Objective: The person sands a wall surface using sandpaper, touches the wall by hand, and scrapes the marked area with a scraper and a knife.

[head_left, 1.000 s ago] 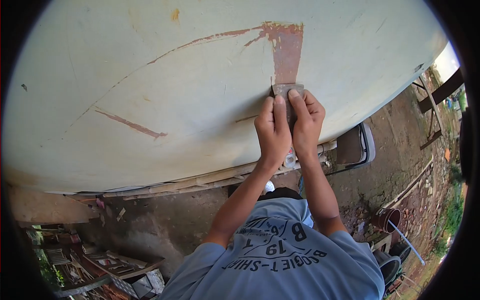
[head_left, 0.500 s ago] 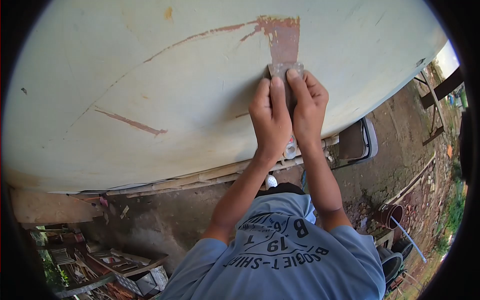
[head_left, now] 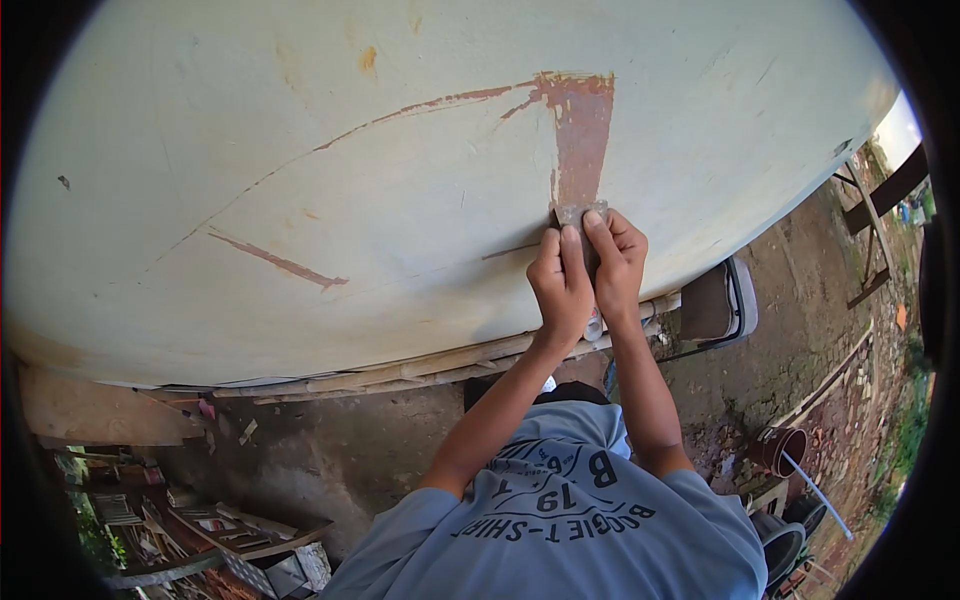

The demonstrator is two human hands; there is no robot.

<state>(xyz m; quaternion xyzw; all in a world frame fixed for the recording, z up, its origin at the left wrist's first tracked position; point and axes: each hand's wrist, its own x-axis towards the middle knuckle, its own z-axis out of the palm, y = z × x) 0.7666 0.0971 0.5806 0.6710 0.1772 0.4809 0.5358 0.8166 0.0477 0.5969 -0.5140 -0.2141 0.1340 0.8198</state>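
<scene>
Both of my hands grip one flat scraper [head_left: 582,210] with a grey, worn blade. My left hand [head_left: 560,285] pinches its left side, thumb pressed on the blade. On the right side my right hand [head_left: 620,265] pinches it the same way. The blade edge rests against a large, curved, pale painted surface [head_left: 400,200]. Directly above it runs a reddish-brown bared strip [head_left: 583,130], with ragged paint edges at the top and left. The handle is mostly hidden between my hands.
A thin curved brown scratch [head_left: 400,108] and a short brown streak [head_left: 280,260] mark the surface. Bamboo poles [head_left: 400,372] run below it. A chair [head_left: 720,305] stands to the right, a brown bucket [head_left: 780,450] farther down. Scrap wood [head_left: 220,530] lies lower left.
My hands have drawn the scraper down toward my body, and the reddish-brown strip has grown longer. The camera view has shifted slightly.
</scene>
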